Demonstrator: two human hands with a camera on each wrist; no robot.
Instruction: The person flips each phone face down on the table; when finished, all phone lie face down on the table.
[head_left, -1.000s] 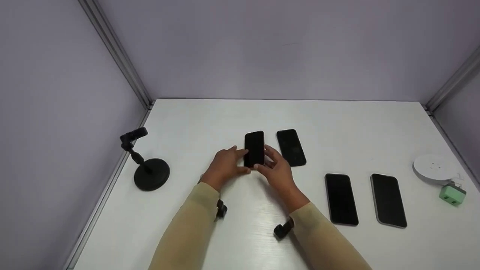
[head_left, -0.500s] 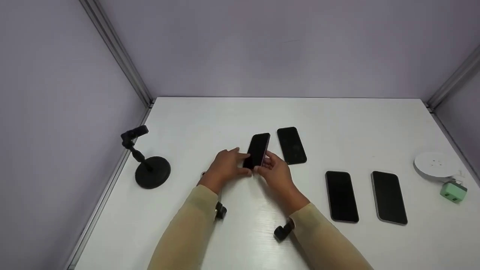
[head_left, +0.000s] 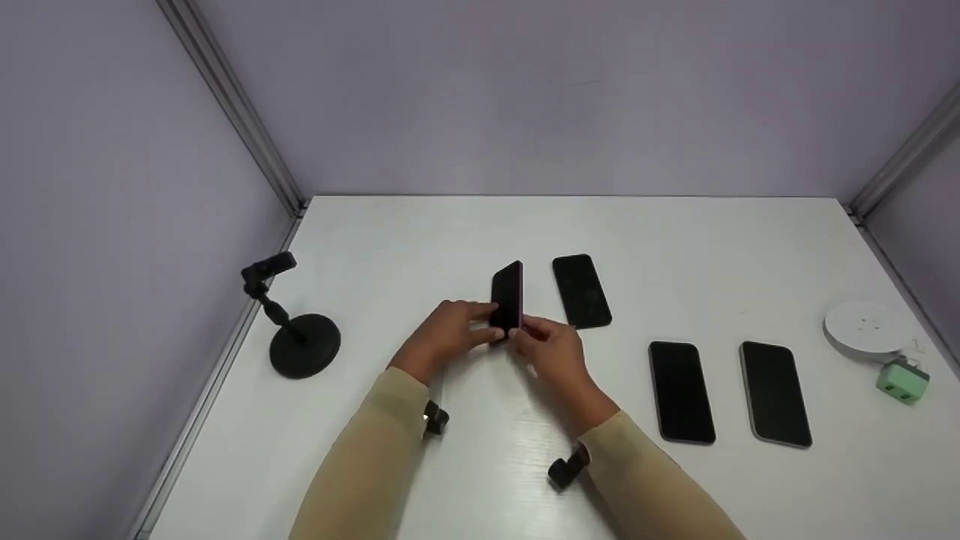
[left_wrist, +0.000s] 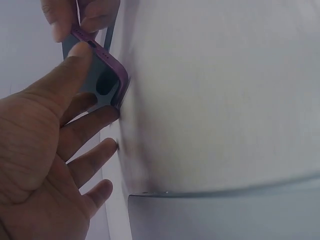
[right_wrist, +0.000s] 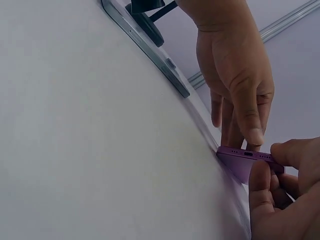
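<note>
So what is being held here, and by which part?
A purple-edged phone, tipped up on its long side edge on the table. The left hand and right hand pinch it together at its near, bottom end.

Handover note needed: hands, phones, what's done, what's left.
Left hand: thumb and fingers pinch the near end of the purple phone.
Right hand: pinches the same end from the other side.
Purple phone: tipped up on its long edge, that edge on the white table, screen facing left.
Three other phones lie flat, screens up: one just right of the held one, two further right.
Black stand at left, untouched.
Done: phone lifted off its back.
Left: probably carrying it to the stand.
</note>
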